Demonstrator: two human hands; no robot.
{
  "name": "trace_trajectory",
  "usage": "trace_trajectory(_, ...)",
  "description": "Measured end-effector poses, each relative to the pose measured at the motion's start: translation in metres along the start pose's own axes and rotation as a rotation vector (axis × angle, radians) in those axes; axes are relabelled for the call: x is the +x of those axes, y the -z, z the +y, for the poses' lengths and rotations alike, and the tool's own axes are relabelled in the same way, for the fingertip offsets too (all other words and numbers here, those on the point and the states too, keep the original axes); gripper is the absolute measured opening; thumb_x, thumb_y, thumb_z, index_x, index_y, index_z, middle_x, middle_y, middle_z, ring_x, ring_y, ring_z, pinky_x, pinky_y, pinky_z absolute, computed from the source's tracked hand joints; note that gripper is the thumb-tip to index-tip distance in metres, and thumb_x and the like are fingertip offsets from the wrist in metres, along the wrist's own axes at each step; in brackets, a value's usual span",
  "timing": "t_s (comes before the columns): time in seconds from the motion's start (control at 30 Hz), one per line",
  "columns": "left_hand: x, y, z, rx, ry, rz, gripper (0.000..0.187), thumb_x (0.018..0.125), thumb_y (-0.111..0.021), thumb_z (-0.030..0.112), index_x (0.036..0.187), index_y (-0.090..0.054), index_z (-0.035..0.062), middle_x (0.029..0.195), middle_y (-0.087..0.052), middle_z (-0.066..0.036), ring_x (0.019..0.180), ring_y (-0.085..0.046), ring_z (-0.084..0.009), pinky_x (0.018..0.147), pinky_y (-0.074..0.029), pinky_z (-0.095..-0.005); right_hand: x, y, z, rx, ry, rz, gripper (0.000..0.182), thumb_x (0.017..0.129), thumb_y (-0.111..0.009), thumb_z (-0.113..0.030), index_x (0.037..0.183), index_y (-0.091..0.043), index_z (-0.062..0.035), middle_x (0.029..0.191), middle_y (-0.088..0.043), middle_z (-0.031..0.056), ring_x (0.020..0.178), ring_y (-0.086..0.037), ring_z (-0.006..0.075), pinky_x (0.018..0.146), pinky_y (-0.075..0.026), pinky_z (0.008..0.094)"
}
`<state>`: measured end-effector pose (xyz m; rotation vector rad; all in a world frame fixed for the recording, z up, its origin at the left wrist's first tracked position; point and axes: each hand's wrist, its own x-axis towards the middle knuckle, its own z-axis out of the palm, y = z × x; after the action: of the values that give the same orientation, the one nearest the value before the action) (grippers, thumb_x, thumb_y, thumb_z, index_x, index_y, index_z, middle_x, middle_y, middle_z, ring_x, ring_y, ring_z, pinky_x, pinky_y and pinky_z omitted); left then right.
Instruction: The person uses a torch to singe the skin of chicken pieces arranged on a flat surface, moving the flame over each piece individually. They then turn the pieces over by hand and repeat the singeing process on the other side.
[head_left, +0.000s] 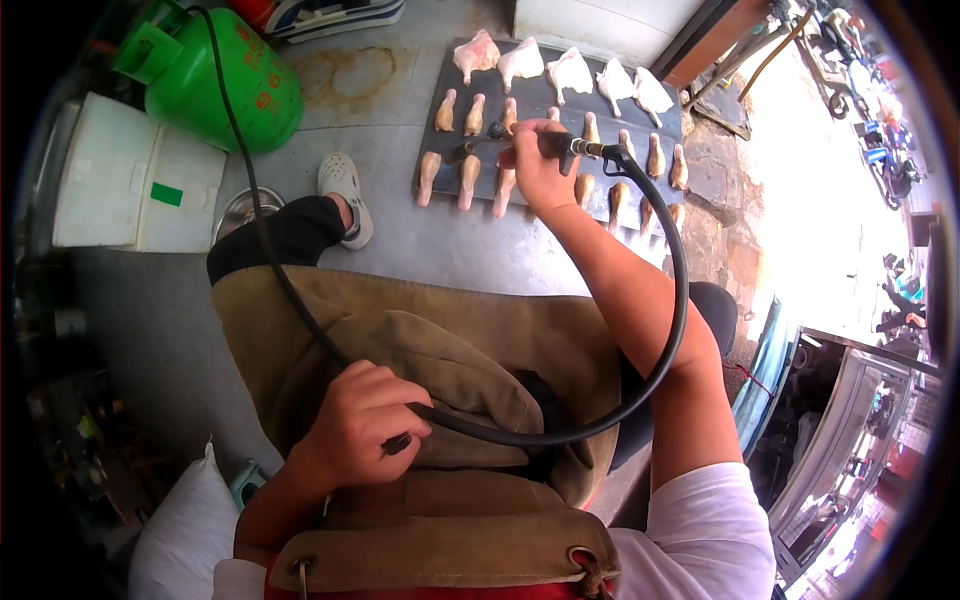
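Observation:
My right hand [545, 170] is wrapped round the handle of a gas torch [570, 148], its burner end pointing left over the chicken pieces. A black rubber hose [682, 300] runs from the torch in a wide loop across my lap. My left hand [362, 425] is closed round this hose, and the end of a small dark object [397, 444] shows at its fingers; I cannot make out what it is. Chicken drumsticks [469, 182] lie in two rows on a dark board [515, 90], with chicken leg quarters [570, 75] in a row beyond them. No flame is visible.
A green gas cylinder [225, 80] stands at the upper left beside a white foam box [130, 180]. A metal bowl [240, 210] sits near my foot in a white clog [345, 195]. A brown apron [420, 340] covers my lap. A white sack [185, 530] lies lower left.

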<state>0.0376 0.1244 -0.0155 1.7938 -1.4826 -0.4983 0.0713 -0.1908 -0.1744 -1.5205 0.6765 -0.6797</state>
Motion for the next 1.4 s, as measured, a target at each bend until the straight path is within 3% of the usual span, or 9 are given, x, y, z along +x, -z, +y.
trace_trajectory(0.3,-0.001,-0.001,0.0,-0.003,0.002,0.001,0.019,0.058,-0.069,-0.002,0.066,-0.06,0.0122,0.086,-0.067,-0.002,0.065,-0.055,-0.0207,0.058,-0.037,-0.0329,0.0,0.001,0.009,-0.004,0.068,0.004,0.021,0.091,-0.057,-0.017,0.096,-0.058,0.0035,0.077,-0.067,0.012,0.064,-0.067,0.018,0.062,-0.053,0.0293)
trace_trajectory(0.77,0.001,0.004,0.002,-0.039,-0.013,-0.028,0.016,0.06,-0.07,0.001,0.067,-0.06,0.0117,0.087,-0.065,-0.003,0.067,-0.055,-0.0213,0.061,-0.039,-0.0328,-0.006,0.009,-0.012,0.096,-0.004,-0.034,0.02,0.096,-0.053,-0.017,0.104,-0.056,0.0016,0.082,-0.069,0.0149,0.071,-0.068,0.0194,0.069,-0.054,0.03)
trace_trajectory(0.97,-0.004,0.002,-0.004,-0.048,-0.072,-0.039,0.011,0.064,-0.068,0.006,0.065,-0.06,0.0131,0.085,-0.063,0.001,0.068,-0.054,-0.0202,0.062,-0.039,-0.0338,-0.025,0.018,-0.006,0.003,0.041,-0.181,0.022,0.099,-0.053,-0.017,0.108,-0.055,0.0021,0.086,-0.065,0.0126,0.071,-0.067,0.0171,0.068,-0.055,0.028)
trace_trajectory(1.13,-0.009,-0.003,-0.014,-0.083,-0.17,-0.06,0.005,0.068,-0.066,0.009,0.065,-0.062,0.0129,0.079,-0.06,0.0,0.069,-0.055,-0.0214,0.066,-0.04,-0.0333,-0.043,0.036,-0.014,-0.117,0.136,-0.099,0.02,0.1,-0.05,-0.015,0.112,-0.054,0.0008,0.086,-0.065,0.0111,0.072,-0.067,0.0168,0.069,-0.056,0.028)
trace_trajectory(1.27,-0.008,-0.001,-0.021,-0.002,-0.215,-0.205,0.003,0.068,-0.064,0.011,0.066,-0.065,0.0119,0.078,-0.062,-0.004,0.073,-0.059,-0.0244,0.068,-0.042,-0.0337,-0.054,0.035,-0.057,-0.153,0.251,-0.056,0.022,0.1,-0.05,-0.016,0.113,-0.054,0.0014,0.088,-0.066,0.0117,0.074,-0.068,0.0165,0.074,-0.054,0.0304)
trace_trajectory(1.3,-0.003,0.002,-0.023,0.042,-0.228,-0.25,0.003,0.068,-0.063,0.011,0.066,-0.065,0.0115,0.078,-0.063,-0.005,0.074,-0.06,-0.0254,0.068,-0.043,-0.0347,-0.056,0.035,-0.071,-0.223,0.229,-0.071,0.021,0.1,-0.05,-0.015,0.112,-0.054,0.0012,0.098,-0.067,0.0147,0.077,-0.068,0.0176,0.077,-0.053,0.0315)
trace_trajectory(1.33,0.003,0.005,-0.025,0.088,-0.239,-0.297,0.004,0.068,-0.063,0.011,0.066,-0.066,0.0111,0.077,-0.063,-0.006,0.075,-0.062,-0.0265,0.067,-0.044,-0.0357,-0.055,0.032,-0.076,-0.185,0.336,-0.08,0.021,0.1,-0.051,-0.015,0.113,-0.053,0.0014,0.112,-0.065,0.0173,0.08,-0.068,0.0183,0.077,-0.053,0.0319)
trace_trajectory(1.4,0.026,0.011,-0.029,0.097,-0.209,-0.476,0.006,0.069,-0.061,0.009,0.068,-0.067,0.0084,0.075,-0.066,-0.01,0.075,-0.065,-0.0297,0.065,-0.048,-0.0398,-0.049,0.023,-0.092,-0.177,0.428,-0.122,0.021,0.099,-0.053,-0.014,0.113,-0.053,0.0016,0.121,-0.062,0.0188,0.083,-0.068,0.0181,0.078,-0.053,0.0311)
